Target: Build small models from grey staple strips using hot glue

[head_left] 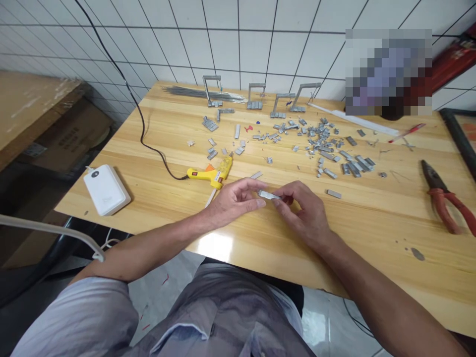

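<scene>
A small silvery-grey strip is held between my two hands above the front middle of the wooden table. My left hand pinches its left end between thumb and fingers. The right end sits in the closed thumb and fingertips of my right hand, which partly hide it. Just beyond my left hand lies a yellow glue gun with its nozzle pointing away. To the right of my right hand rests a single grey block.
Several small grey frames stand at the back beside a bundle of thin rods. Loose grey pieces lie scattered mid-table. Red-handled pliers lie at right, a white power bank at left. A black cable runs to the glue gun.
</scene>
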Motion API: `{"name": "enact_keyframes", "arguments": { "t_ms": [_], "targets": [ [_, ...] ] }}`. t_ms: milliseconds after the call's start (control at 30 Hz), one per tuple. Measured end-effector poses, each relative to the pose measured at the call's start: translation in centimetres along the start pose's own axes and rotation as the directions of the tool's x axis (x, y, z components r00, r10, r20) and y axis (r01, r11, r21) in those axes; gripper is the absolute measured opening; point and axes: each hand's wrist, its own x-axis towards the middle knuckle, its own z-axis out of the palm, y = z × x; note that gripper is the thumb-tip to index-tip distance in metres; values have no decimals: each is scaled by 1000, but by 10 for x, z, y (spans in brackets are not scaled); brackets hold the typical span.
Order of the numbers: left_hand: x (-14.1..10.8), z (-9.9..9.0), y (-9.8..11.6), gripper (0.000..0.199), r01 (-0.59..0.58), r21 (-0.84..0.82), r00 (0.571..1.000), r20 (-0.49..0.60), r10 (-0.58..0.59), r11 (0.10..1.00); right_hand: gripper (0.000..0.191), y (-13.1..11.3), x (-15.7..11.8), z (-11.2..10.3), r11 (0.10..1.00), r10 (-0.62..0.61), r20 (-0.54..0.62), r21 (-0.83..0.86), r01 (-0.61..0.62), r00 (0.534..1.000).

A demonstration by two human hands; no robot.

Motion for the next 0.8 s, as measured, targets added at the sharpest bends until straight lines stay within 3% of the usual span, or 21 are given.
{"name": "enact_keyframes", "arguments": {
  "t_ms": [267,533,800],
  "targets": [
    [1,0,-13,36,-97,78,989,-106,105,992,15,0,0,0,992,-94,-22,-87,92,995],
    [-4,4,-7,40,-130,227,980,-115,159,965,12,2,-2,1,991,-92,-65,-103,85,994],
    [-3,2,-10,25,-156,313,973,-113,200,937,14,2,-1,1,986,-129,-43,-111,124,991]
  ]
}}
